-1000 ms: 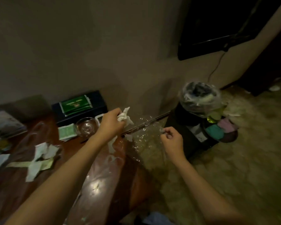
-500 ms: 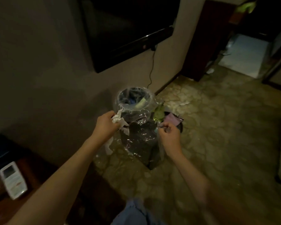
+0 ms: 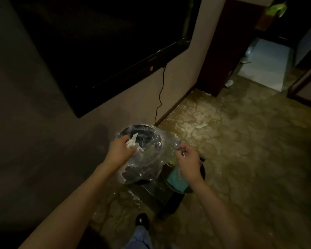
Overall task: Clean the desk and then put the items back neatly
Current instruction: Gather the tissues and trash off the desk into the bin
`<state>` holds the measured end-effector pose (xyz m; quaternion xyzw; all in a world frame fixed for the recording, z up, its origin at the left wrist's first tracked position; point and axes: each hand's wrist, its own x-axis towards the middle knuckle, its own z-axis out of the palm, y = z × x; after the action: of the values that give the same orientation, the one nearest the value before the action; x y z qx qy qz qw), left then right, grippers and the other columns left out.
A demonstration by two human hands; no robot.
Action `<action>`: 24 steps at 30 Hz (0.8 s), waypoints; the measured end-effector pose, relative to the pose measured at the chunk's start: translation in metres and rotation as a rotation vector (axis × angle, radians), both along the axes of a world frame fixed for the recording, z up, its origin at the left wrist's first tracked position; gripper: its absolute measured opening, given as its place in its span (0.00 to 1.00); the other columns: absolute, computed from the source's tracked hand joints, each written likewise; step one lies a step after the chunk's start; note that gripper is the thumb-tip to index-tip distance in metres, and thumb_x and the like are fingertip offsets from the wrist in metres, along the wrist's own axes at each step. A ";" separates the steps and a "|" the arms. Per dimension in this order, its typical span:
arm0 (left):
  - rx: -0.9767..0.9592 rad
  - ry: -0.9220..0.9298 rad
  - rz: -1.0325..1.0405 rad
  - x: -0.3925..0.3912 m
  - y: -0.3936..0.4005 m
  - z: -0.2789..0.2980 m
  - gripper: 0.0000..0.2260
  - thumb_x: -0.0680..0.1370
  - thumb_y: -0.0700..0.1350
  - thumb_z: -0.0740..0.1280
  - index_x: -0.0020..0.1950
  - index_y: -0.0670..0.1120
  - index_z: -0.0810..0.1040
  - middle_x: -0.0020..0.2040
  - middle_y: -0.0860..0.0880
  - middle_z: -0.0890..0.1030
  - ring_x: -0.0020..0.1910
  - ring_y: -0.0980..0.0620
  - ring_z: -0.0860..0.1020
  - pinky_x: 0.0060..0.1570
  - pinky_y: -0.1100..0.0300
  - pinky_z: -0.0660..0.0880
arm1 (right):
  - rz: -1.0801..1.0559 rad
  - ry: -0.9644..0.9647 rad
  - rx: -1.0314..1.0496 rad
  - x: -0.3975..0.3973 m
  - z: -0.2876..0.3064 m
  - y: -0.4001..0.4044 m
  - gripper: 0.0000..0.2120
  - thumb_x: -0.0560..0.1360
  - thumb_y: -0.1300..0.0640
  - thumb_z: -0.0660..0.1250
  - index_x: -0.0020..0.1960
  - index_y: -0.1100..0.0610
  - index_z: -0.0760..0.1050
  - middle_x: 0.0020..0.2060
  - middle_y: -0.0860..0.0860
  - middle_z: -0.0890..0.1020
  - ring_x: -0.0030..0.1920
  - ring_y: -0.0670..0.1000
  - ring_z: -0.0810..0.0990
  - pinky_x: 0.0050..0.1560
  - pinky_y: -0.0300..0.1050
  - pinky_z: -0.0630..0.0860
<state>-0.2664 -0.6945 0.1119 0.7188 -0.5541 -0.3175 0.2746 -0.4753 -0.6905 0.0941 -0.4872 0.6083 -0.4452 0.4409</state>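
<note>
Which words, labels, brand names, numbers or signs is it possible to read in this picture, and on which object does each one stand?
No text can be read in this picture.
television: a small reddish mark on its lower frame, too small and blurred to read.
white tissue held by the left hand: no print visible.
clear plastic bag pinched by the right hand: no lettering visible.
bin: no label visible.

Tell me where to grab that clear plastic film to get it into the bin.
Probably best to pinch the clear plastic film at its upper edge from both sides, as the left hand and right hand do: it is limp and hangs over the bin.
</note>
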 end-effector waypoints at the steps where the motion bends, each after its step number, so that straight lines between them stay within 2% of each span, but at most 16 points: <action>1: 0.009 -0.021 0.000 0.006 -0.016 -0.004 0.02 0.75 0.38 0.67 0.43 0.44 0.75 0.35 0.52 0.74 0.33 0.56 0.73 0.29 0.70 0.66 | 0.001 0.011 0.003 0.005 -0.001 -0.018 0.10 0.75 0.70 0.62 0.42 0.56 0.74 0.35 0.48 0.76 0.29 0.37 0.72 0.30 0.28 0.68; 3: 0.042 -0.051 0.003 0.016 -0.041 -0.012 0.03 0.74 0.38 0.67 0.44 0.44 0.75 0.36 0.52 0.74 0.32 0.58 0.71 0.28 0.71 0.65 | -0.013 0.049 0.025 0.015 -0.007 -0.048 0.11 0.75 0.68 0.63 0.40 0.54 0.73 0.36 0.48 0.76 0.35 0.40 0.73 0.35 0.30 0.70; 6: 0.090 -0.054 0.015 0.023 -0.069 -0.024 0.02 0.74 0.39 0.68 0.45 0.43 0.76 0.38 0.49 0.75 0.36 0.53 0.74 0.31 0.65 0.67 | -0.041 0.077 0.067 0.024 -0.018 -0.081 0.11 0.75 0.67 0.64 0.40 0.52 0.73 0.36 0.48 0.76 0.36 0.45 0.73 0.39 0.38 0.72; 9: 0.127 -0.036 0.026 0.023 -0.092 -0.040 0.03 0.74 0.40 0.69 0.44 0.45 0.76 0.38 0.50 0.76 0.39 0.51 0.75 0.33 0.61 0.66 | -0.025 0.135 0.039 0.031 -0.030 -0.110 0.09 0.74 0.68 0.63 0.42 0.56 0.74 0.35 0.47 0.75 0.33 0.44 0.72 0.35 0.33 0.69; 11: 0.128 -0.033 0.019 0.020 -0.103 -0.052 0.02 0.74 0.40 0.69 0.45 0.45 0.77 0.39 0.50 0.76 0.39 0.51 0.75 0.35 0.62 0.66 | -0.006 0.169 0.035 0.034 -0.041 -0.125 0.09 0.74 0.69 0.62 0.41 0.56 0.74 0.33 0.48 0.75 0.32 0.45 0.71 0.33 0.37 0.69; 13: 0.149 -0.016 0.027 0.016 -0.111 -0.064 0.02 0.75 0.41 0.68 0.46 0.44 0.77 0.39 0.50 0.76 0.35 0.54 0.74 0.29 0.70 0.64 | 0.013 0.219 0.060 0.037 -0.054 -0.136 0.09 0.74 0.68 0.62 0.41 0.55 0.73 0.32 0.49 0.75 0.31 0.47 0.71 0.34 0.42 0.69; 15: 0.190 0.027 0.044 0.012 -0.118 -0.078 0.01 0.75 0.40 0.68 0.46 0.43 0.77 0.39 0.51 0.76 0.34 0.57 0.72 0.28 0.69 0.65 | 0.041 0.280 0.087 0.041 -0.069 -0.143 0.09 0.73 0.67 0.61 0.40 0.54 0.72 0.34 0.52 0.76 0.33 0.49 0.72 0.36 0.48 0.72; 18: 0.279 0.085 0.068 0.009 -0.126 -0.102 0.03 0.75 0.40 0.68 0.43 0.45 0.75 0.39 0.51 0.76 0.40 0.53 0.74 0.37 0.64 0.66 | 0.083 0.289 0.065 0.046 -0.086 -0.150 0.05 0.74 0.68 0.62 0.41 0.61 0.74 0.38 0.59 0.78 0.37 0.53 0.74 0.41 0.54 0.73; 21: 0.366 0.117 0.090 0.011 -0.132 -0.122 0.03 0.76 0.39 0.67 0.49 0.44 0.76 0.44 0.49 0.76 0.44 0.52 0.74 0.46 0.61 0.68 | 0.303 0.407 -0.046 0.049 -0.101 -0.153 0.04 0.73 0.64 0.65 0.46 0.65 0.77 0.44 0.58 0.79 0.45 0.55 0.77 0.47 0.49 0.73; 24: 0.396 0.118 0.096 0.015 -0.137 -0.138 0.08 0.75 0.38 0.67 0.54 0.41 0.77 0.46 0.48 0.76 0.46 0.52 0.73 0.47 0.60 0.68 | 0.575 0.621 -0.081 0.055 -0.122 -0.155 0.13 0.71 0.61 0.69 0.55 0.65 0.77 0.54 0.62 0.77 0.54 0.59 0.77 0.55 0.44 0.71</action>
<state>-0.2509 -0.8317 -0.0264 0.7644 -0.4290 -0.4484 0.1749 -0.4198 -0.8458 -0.0277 -0.7652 0.5334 -0.1596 0.3234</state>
